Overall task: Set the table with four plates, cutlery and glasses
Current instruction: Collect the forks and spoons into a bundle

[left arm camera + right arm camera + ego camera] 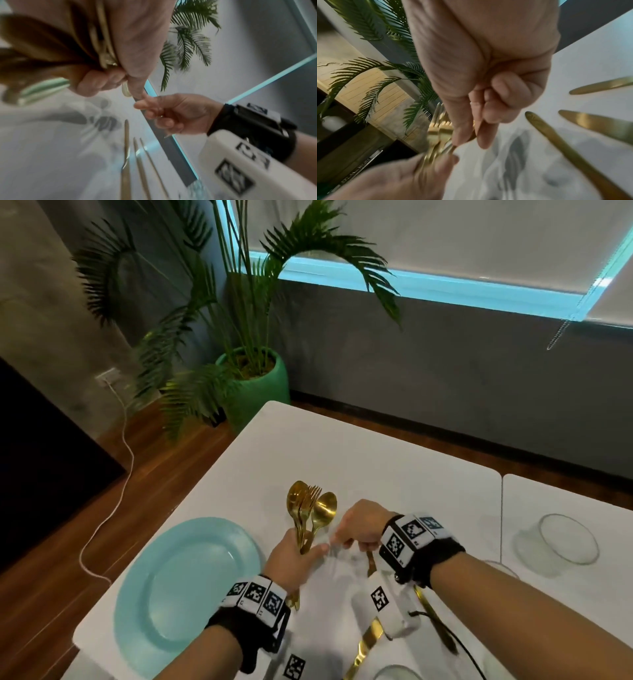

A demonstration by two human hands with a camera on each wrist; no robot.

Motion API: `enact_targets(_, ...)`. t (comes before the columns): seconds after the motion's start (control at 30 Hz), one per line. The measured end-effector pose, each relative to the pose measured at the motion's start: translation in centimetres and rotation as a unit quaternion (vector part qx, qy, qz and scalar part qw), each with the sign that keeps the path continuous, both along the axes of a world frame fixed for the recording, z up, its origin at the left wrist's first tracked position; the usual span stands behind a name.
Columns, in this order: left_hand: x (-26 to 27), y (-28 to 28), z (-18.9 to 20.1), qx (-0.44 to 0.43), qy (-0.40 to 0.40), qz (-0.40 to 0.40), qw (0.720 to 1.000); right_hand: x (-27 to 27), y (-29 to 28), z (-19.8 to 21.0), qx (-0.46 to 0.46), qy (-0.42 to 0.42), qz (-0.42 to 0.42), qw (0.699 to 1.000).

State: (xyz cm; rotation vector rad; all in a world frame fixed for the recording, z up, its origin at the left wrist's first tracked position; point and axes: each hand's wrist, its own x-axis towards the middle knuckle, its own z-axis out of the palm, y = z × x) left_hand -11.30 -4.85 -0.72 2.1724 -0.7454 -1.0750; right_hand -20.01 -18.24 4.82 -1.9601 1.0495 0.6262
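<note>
My left hand (294, 556) grips a bundle of gold spoons and forks (310, 508) by the handles, heads pointing up and away above the white table (376, 460). In the left wrist view the handles (104, 51) run through its curled fingers. My right hand (356, 529) is beside it with curled fingers that touch the left thumb. In the right wrist view its thumb and fingers (479, 121) pinch a thin gold handle at the bundle (436, 136). A light blue plate (178, 587) lies at the left. Gold knives (368, 642) lie below my right wrist.
A clear glass (565, 539) stands at the right on the adjoining table, and another glass rim (397, 674) shows at the bottom edge. A potted palm in a green pot (260, 385) stands past the table's far corner. A white cable (126, 446) runs over the wood floor.
</note>
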Motion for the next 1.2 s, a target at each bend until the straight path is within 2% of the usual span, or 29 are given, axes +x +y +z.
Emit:
enact_targets(0.07, -0.8, 1.5, -0.3, 0.032, -0.065, -0.007, 0.997, -1.0, -0.4, 0.3, 0.008, 0.004, -0.027, 1.000)
enact_targets(0.2, -2.7, 4.0, -1.2, 0.087, -0.103, -0.011, 0.991, -2.7, -0.7, 1.9, -0.011, -0.006, -0.064, 0.998)
enact_targets(0.3, -4.0, 5.5, -1.4, 0.106, -0.137, -0.043, 0.984, -3.8, -0.6, 3.0, -0.034, 0.002, -0.064, 0.997)
enact_targets(0.43, -4.9, 7.1, -1.7, 0.133, -0.227, -0.101, 0.960, -5.4, -0.4, 4.0, -0.050, -0.003, -0.083, 0.995)
enact_targets(0.53, -5.0, 7.6, -2.1, 0.122, -0.170, -0.037, 0.977, -6.8, -0.1, 4.5, -0.061, 0.003, -0.094, 0.994)
enact_targets(0.6, -4.9, 7.7, -2.1, 0.131, -0.179, -0.021, 0.975, -7.8, 0.2, 4.9, -0.069, 0.002, -0.093, 0.993)
enact_targets(0.67, -4.8, 7.9, -1.8, 0.155, -0.215, -0.035, 0.964, -8.7, 0.5, 5.4, -0.079, 0.003, -0.093, 0.993)
enact_targets(0.77, -4.7, 8.2, -1.9, 0.190, -0.290, -0.111, 0.932, -9.9, 0.9, 5.9, -0.074, -0.008, -0.116, 0.990)
enact_targets(1.0, -4.7, 8.6, -1.8, 0.233, -0.335, -0.153, 0.900, -12.8, 1.3, 6.8, -0.057, -0.039, -0.160, 0.985)
enact_targets(1.13, -4.9, 8.8, -2.1, 0.259, -0.387, -0.223, 0.856, -13.9, 1.6, 6.9, -0.055, -0.051, -0.171, 0.982)
enact_targets(1.2, -5.1, 8.8, -2.4, 0.270, -0.401, -0.220, 0.847, -14.3, 1.8, 7.0, -0.053, -0.055, -0.174, 0.982)
